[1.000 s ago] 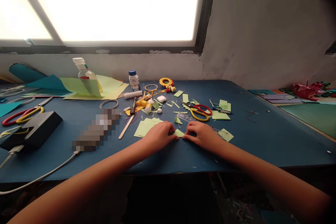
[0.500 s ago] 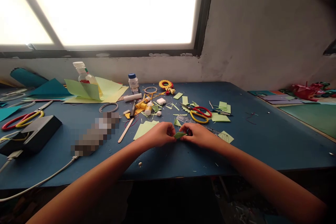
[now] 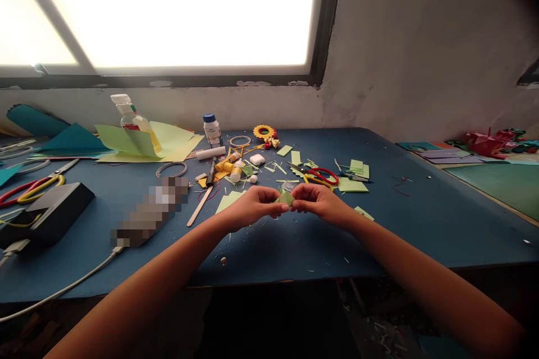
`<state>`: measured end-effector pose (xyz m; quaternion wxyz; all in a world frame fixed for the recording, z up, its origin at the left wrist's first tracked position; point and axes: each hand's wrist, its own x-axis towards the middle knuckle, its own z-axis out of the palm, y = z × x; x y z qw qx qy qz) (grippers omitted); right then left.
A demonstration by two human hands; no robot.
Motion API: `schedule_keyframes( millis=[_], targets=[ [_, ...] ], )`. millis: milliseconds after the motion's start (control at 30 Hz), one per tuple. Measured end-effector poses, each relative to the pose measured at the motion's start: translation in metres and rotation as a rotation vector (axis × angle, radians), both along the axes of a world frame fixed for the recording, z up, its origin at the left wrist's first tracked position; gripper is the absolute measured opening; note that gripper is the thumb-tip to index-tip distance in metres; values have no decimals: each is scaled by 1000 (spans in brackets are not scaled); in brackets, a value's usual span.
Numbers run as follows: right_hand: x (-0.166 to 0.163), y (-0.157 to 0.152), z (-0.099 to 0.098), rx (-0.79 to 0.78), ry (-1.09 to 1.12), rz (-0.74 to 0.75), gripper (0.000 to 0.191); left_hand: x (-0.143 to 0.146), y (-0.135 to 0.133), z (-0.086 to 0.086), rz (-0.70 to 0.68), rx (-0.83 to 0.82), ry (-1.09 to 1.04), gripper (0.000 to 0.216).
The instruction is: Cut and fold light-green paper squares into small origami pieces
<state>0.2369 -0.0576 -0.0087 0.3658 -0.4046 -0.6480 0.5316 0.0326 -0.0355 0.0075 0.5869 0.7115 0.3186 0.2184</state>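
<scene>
A small folded piece of light green paper [image 3: 285, 198] is held a little above the blue table [image 3: 421, 219], between both hands. My left hand [image 3: 251, 206] pinches its left side with closed fingers. My right hand [image 3: 318, 201] pinches its right side the same way. Just behind the hands lie red and yellow scissors [image 3: 319, 176] and a flat light green sheet [image 3: 227, 201].
Green paper scraps [image 3: 352, 184], glue bottles [image 3: 211, 128], a wooden stick [image 3: 200, 206], a yellow paper flower [image 3: 264, 132] and white earbuds case [image 3: 256, 159] litter the back middle. A black box [image 3: 50, 210] with a white cable [image 3: 63, 289] sits left. Coloured sheets [image 3: 497, 179] lie at right.
Both hands have lifted the folded green piece off the table, where it was pressed flat a second ago, and now hold it in the air.
</scene>
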Motion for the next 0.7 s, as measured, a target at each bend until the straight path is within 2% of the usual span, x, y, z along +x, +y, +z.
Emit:
schedule_keyframes(
  millis=[133, 233, 400, 500, 700],
  targets=[
    [-5, 3, -8, 46, 50, -25, 38, 5, -3, -5, 1, -41, -68, 28],
    [-7, 4, -11, 99, 12, -33, 36, 8, -4, -8, 82, 38, -66, 33],
    [-5, 1, -7, 161, -33, 25, 36, 8, -2, -8, 272, 143, -114, 30],
    [-5, -2, -6, 209, -84, -2, 31, 6, -2, -6, 307, 176, -89, 31],
    [-5, -3, -5, 429, -120, -68, 28, 6, -2, -3, 261, -8, -191, 32]
  ],
)
